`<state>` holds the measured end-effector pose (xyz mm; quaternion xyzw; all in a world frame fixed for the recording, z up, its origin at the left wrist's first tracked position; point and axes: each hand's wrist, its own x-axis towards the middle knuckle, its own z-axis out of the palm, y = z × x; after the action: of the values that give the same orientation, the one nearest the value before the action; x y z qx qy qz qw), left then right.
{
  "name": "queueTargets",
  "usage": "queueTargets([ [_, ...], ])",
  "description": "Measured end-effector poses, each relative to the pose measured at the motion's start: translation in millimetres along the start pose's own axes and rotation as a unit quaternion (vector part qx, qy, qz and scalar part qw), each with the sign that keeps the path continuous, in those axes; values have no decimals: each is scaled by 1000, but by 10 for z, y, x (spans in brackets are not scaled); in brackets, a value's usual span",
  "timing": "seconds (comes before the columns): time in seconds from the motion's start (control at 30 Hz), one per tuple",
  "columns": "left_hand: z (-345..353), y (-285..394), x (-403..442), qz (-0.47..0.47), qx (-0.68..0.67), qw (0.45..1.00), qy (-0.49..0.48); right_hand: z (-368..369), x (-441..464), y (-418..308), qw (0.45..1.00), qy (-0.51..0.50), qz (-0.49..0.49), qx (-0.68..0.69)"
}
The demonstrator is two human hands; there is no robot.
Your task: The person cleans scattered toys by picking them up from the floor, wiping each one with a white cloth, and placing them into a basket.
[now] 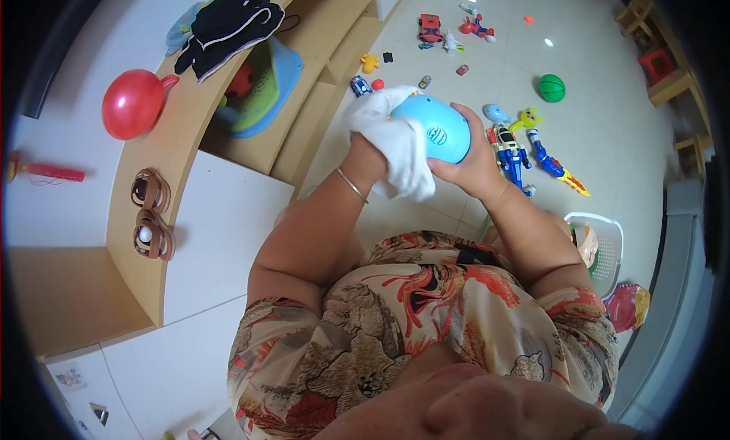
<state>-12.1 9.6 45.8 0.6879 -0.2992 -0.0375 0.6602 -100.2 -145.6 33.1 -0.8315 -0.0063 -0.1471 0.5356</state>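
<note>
My left hand (368, 157), with a bangle at the wrist, is wrapped in a white cloth (411, 162) and presses it against a round light-blue ball-like toy (437, 132). The cloth covers most of those fingers. A dark printed mark shows on the toy's side. From the right, my right hand (479, 158) grips the toy, thumb below and fingers along its far side. Both hands hold it above the tiled floor, in front of my chest.
Toys lie on the floor: a green ball (551, 88), a robot figure (511, 155), a toy sword (559, 166) and a red car (430, 28). A white basket (608, 227) stands at right. The left shelf (144, 155) bears a red balloon (133, 104), sandals (152, 212) and dark clothing (232, 25).
</note>
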Motion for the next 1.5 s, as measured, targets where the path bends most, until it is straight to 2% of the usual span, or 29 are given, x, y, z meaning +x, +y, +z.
queueTargets([
  [0.03,49,12,8,-101,-107,989,7,-9,-2,-2,1000,2,2,0],
  [0.07,78,21,28,-103,-107,989,5,-13,-1,1,1000,-3,10,2],
  [0.1,103,45,54,-233,-221,947,27,-18,-5,4,1000,-8,18,5],
  [0.17,132,128,75,-359,-325,873,50,-13,-22,-22,1000,-1,13,-13],
  [0.23,159,317,96,-467,-398,777,141,-2,-35,-46,999,7,8,-31],
  [0.27,160,340,78,-468,-398,777,140,2,-40,-53,997,23,-27,-73],
  [0.33,131,355,51,-386,-425,804,157,-6,-30,-58,991,39,-60,-115],
  [0.37,67,241,23,-388,-424,803,156,-12,-25,-58,987,40,-91,-128],
  [0.4,-36,34,-31,-96,-73,985,125,-18,-32,-56,982,41,-119,-141],
  [0.43,-121,-47,-52,220,293,929,59,-21,-47,-75,983,43,-113,-140],
  [0.47,-183,-116,-56,218,291,930,52,-26,-57,-111,994,26,-80,-73],
  [0.5,-231,-139,-41,173,263,948,50,-37,-61,-137,999,11,-49,-6],
  [0.53,-289,-165,-19,128,235,962,48,-45,-65,-145,999,16,-43,-5],
  [0.6,-373,-223,27,166,479,861,-23,-72,-60,-143,998,16,-50,14],
  [0.63,-363,-255,1,71,270,960,22,-91,-56,-137,999,20,-46,15],
  [0.7,-346,-261,-24,-25,133,990,46,-123,-45,-123,999,28,-45,-8],
  [0.77,-334,-230,-44,-94,19,991,91,-135,-40,-136,999,31,-33,-6],
  [0.87,-250,-135,-62,-60,36,992,104,-133,-16,-116,999,36,-18,-8],
  [0.93,-142,-48,-111,38,134,988,72,-121,0,-61,999,40,-12,-10],
  [1.03,87,34,-175,196,310,930,-7,-63,2,64,997,40,-4,-65],
  [1.07,133,49,-168,230,347,909,-15,-39,10,93,993,54,-30,-99],
  [1.1,127,60,-123,250,372,894,-13,-20,16,105,987,68,-58,-133],
  [1.17,69,98,-30,272,400,875,-10,-10,1,77,989,61,-54,-126],
  [1.33,52,196,-69,244,389,882,-102,9,-2,110,987,37,-88,-128],
  [1.37,64,169,-98,235,390,883,-116,24,7,153,978,48,-134,-153],
  [1.4,140,16,-154,211,422,876,-99,58,28,184,967,60,-181,-171],
  [1.47,135,-35,-153,178,466,864,-72,96,61,133,969,48,-187,-154],
  [1.5,119,58,-82,37,466,879,-97,91,69,56,969,33,-173,-175],
])
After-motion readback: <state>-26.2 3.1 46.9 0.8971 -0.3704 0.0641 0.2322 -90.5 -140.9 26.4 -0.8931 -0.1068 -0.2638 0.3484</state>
